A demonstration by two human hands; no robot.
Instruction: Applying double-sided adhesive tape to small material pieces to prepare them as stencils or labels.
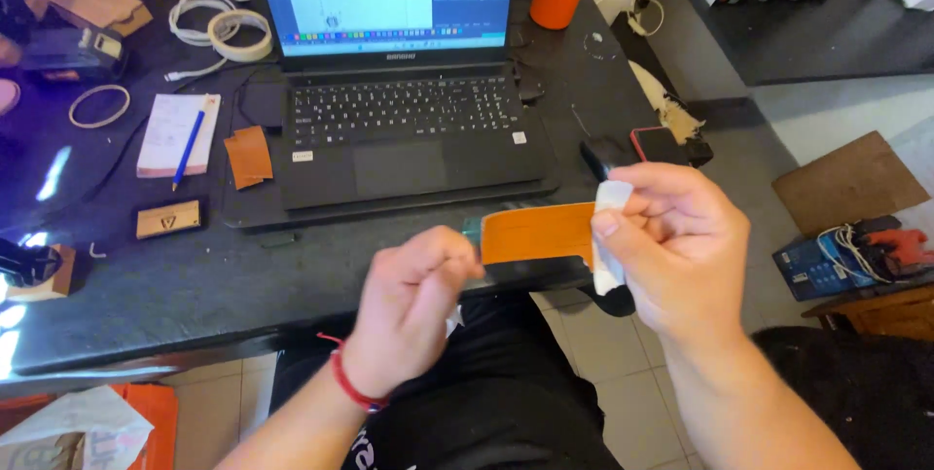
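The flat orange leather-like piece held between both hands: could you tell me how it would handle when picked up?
The orange leather-like piece spans flat between left hand and right hand, so probably fairly stiff. It looks thin, so likely light. No rolling risk.

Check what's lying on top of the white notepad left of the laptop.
A blue pen lies diagonally on the white notepad, with nothing else on it. Whatever is beneath the notepad on the dark desk is covered.

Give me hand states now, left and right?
Left hand: closed, pinching the left end of the orange leather piece.
Right hand: closed on a white cloth at the piece's right end.
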